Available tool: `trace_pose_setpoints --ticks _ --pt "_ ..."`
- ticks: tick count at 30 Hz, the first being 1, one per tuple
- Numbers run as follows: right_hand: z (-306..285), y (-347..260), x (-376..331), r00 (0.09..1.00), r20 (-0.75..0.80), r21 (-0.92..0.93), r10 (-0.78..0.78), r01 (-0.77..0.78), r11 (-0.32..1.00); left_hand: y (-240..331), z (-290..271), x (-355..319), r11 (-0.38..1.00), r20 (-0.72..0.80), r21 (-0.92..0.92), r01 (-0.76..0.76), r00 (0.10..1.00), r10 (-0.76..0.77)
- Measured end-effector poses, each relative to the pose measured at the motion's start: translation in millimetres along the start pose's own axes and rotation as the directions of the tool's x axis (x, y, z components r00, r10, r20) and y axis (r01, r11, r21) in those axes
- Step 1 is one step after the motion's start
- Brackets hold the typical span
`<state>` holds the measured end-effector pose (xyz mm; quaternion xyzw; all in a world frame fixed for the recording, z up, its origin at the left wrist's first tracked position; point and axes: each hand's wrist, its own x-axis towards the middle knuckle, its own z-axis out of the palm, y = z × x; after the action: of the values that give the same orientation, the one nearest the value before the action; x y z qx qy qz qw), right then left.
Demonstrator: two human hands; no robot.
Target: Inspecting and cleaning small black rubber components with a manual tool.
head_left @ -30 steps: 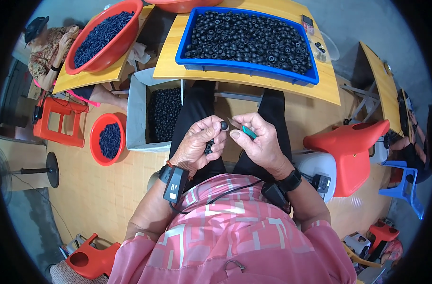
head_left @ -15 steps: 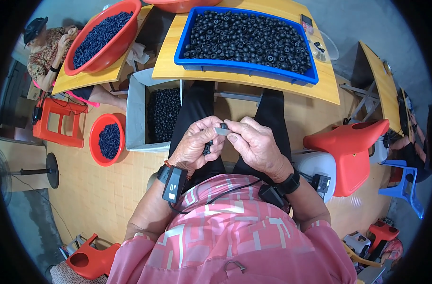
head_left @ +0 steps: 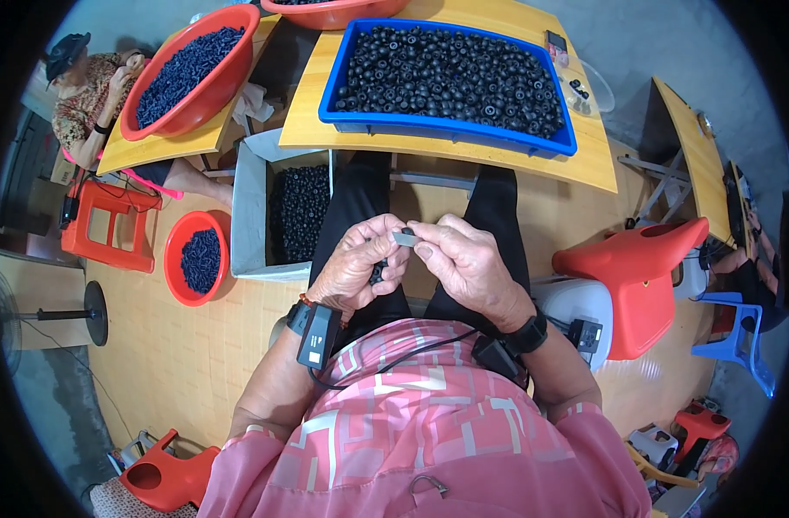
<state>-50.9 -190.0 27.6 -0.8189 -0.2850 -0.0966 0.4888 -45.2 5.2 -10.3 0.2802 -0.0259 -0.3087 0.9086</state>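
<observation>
Both hands meet above my lap. My left hand is closed, its thumb and forefinger pinching a small round black part, mostly hidden. More black parts are tucked under its curled fingers. Between the fingertips of my right hand is a thin flat grey metal blade, lying against the black part. Beyond my knees, a blue tray on the yellow table is filled with similar round black parts.
Left of my legs stands a grey box of black parts, beside a small red basin of dark pieces. A large red basin sits on another table near a seated person. Right is a red stool.
My hands stay nearly in place, the blade still against the black part. The view has shifted very slightly.
</observation>
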Motion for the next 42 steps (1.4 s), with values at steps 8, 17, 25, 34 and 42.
trace_pose_setpoints --ticks 8,17,25,34,42 --pt "-1 0 0 1.000 0.011 -0.034 -0.023 0.023 0.999 1 0 0 0.999 -0.007 0.032 -0.001 1.000 0.001" --pt "-2 3 0 0.999 0.039 -0.001 0.015 -0.014 1.000 0 -5 1 0.998 0.025 0.055 -0.015 1.000 0.013" --pt "-3 21 -3 0.944 -0.033 0.260 0.327 -0.308 0.915 6 -2 2 0.994 -0.043 0.059 -0.091 0.995 0.094" --pt "8 38 -14 0.932 -0.048 0.305 0.359 -0.329 0.894 34 -69 3 0.767 -0.651 -0.404 -0.499 0.746 0.143" --pt "8 30 -11 0.905 -0.026 0.335 0.425 -0.393 0.856 30 -49 5 0.865 -0.599 -0.302 -0.401 0.786 0.155"
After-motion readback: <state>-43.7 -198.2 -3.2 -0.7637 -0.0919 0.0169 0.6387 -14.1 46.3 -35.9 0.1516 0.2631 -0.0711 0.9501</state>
